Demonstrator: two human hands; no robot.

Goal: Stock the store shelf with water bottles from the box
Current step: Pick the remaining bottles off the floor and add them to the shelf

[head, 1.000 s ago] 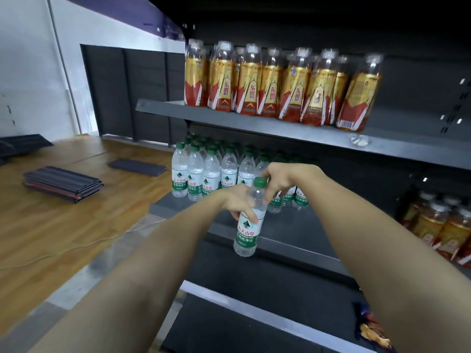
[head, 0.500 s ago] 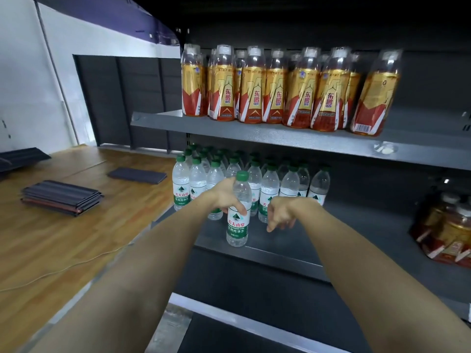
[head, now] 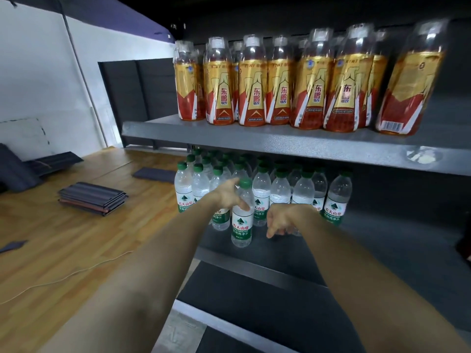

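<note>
Water bottle (head: 241, 220), carried in over the shelf (head: 382, 240) edge a second ago, now apparently stands on it before the stocked row (head: 280, 192) (placement nearly done); left hand (head: 229, 196) grips its shoulder, right hand (head: 280, 220) withdrawn, loosely curled, empty.

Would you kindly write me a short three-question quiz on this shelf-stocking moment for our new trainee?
1. True or false: the left hand grips the front water bottle.
2. Which drinks stand on the upper shelf? A) green-capped water B) gold-and-red labelled bottles C) cartons
3. Fill in: the right hand holds ____.

Key
1. True: its fingers wrap the bottle just below the green cap, and the bottle stands upright near the front edge of the middle shelf.
2. B: the water bottle rows stand on the shelf below.
3. Nothing: its fingers hang loosely beside the front water bottle.
</note>
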